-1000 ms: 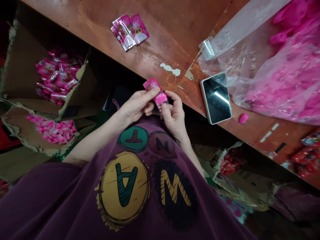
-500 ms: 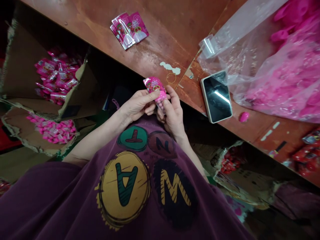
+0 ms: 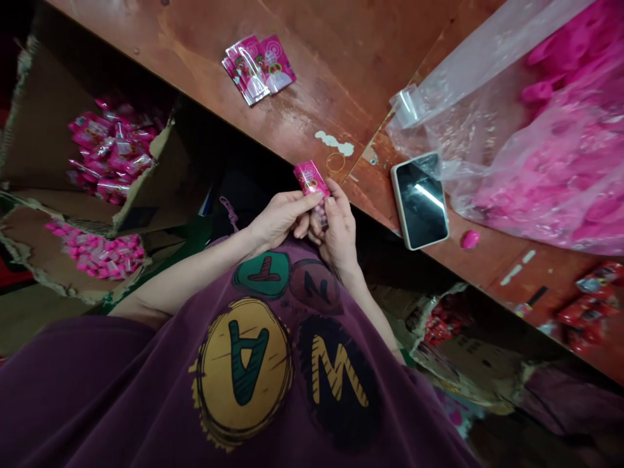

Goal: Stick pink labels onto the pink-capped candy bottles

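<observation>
Close to the table's edge, my two hands meet around a small candy container with a pink printed packet. My left hand (image 3: 280,218) is closed, its thumb lying over the lower part of the shiny pink packet (image 3: 309,175). My right hand (image 3: 340,227) is closed around a small clear container (image 3: 320,212) with pink round candies inside, its thumb pressed on the side. Whether packet and container are joined cannot be made out, as my fingers cover where they meet.
On the brown table (image 3: 195,58) are stacked pink packets (image 3: 258,68), a rubber band (image 3: 335,162), a phone (image 3: 420,201), a pink cap (image 3: 470,239) and a clear bag (image 3: 550,188) of pink pieces. Cardboard boxes at left hold wrapped packs (image 3: 114,149) and small pink containers (image 3: 107,253).
The packet's upper part now stands straighter between my hands, and my left thumb lies lower across it. The whole scene has shifted slightly as my head moved.
</observation>
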